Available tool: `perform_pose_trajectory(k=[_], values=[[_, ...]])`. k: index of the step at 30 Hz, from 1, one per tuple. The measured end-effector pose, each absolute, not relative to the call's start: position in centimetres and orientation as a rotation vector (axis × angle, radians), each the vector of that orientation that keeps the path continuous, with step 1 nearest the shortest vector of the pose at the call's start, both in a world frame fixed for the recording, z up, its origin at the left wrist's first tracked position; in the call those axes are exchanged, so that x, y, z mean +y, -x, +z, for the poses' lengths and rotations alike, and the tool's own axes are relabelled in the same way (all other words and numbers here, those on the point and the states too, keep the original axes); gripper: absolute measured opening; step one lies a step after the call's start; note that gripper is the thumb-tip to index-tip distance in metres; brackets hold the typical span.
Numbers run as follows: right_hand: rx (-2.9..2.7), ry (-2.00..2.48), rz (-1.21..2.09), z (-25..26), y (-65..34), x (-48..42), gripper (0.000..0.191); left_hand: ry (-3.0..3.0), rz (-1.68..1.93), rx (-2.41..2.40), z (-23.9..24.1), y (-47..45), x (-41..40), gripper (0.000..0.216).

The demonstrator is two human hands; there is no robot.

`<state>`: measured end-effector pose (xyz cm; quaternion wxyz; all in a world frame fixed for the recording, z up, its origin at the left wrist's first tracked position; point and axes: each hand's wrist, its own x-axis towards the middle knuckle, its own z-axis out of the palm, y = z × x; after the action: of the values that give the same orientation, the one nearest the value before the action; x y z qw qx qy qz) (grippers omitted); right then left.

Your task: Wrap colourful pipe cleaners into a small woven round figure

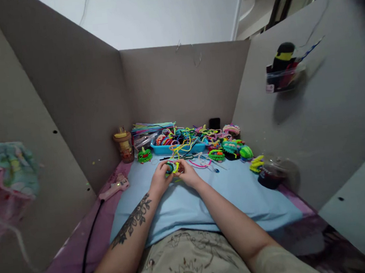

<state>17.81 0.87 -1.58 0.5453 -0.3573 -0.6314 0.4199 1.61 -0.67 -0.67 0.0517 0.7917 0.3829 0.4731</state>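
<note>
Over the middle of the light blue cloth [234, 196], both my hands close round a small pipe-cleaner piece [173, 168] in dark green, white and yellow. My left hand [161, 176] grips its dark green side, fingers curled. From the other side, my right hand [188, 173] pinches the yellow part. My fingers cover much of the piece, so its full shape is hidden. Just beyond my hands lie loose pipe cleaners, among them a pink one [200, 165]. A blue tray [188, 148] heaped with coloured pipe cleaners stands behind them.
A green pipe-cleaner figure [144, 155] sits left of the tray, near a brown cup [124, 147]. At left lies a pink glue gun [114, 188] with a black cord. Several finished fuzzy pieces [231, 148] are at right, near a dark container [271, 177]. Grey panels [183, 84] enclose the table.
</note>
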Motion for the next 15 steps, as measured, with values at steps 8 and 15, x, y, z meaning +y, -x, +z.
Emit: perform_pose_trajectory(k=[8,15], values=[[-1.486,0.866,0.984,-1.47,-17.62,0.52,0.044,-2.379,1.468,1.196,-0.56,-1.67,-0.58,0.015],[-1.408,0.919,0.821,-1.4,-17.6,0.42,0.034,-2.257,1.642,1.352,-0.37,-1.38,-0.53,0.015]])
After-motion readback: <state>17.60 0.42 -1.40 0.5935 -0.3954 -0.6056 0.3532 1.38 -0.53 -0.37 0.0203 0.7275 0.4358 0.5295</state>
